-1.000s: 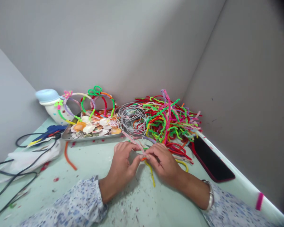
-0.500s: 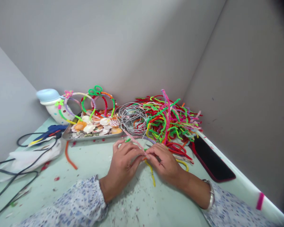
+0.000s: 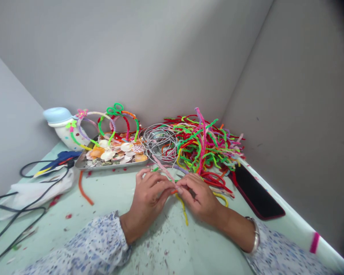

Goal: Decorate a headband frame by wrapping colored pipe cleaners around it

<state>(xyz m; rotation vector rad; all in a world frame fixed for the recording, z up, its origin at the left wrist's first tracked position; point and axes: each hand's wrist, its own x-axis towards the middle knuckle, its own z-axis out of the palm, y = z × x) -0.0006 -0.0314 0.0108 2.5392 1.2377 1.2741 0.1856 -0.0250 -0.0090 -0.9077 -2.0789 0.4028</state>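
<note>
A fuzzy, pale pink strip slants up and away from the fingertips at the middle of the table, its free end near the coil of silvery wire. The left hand and the right hand meet at its near end, each pinching it between thumb and forefinger, the other fingers curled; exactly how the tips overlap is too small to tell. A bit of orange shows just under the fingertips, and a crooked, yellow fuzzy strip trails below them on the pale green tabletop. Around the right wrist sits a shiny metal bangle.

Beyond the hands, the wire lies in loose round loops between a heap of tangled, velvety stems in red, green, pink and yellow, and a shallow metal tray of ridged, fan-shaped seashells. Plush-wrapped hoops stand in the tray, one topped with green loops. A white bottle with a smooth, light blue cap leans behind; its coloured specks are too small to make out. At right lies a flat, glossy black slab with a dark red edge
</note>
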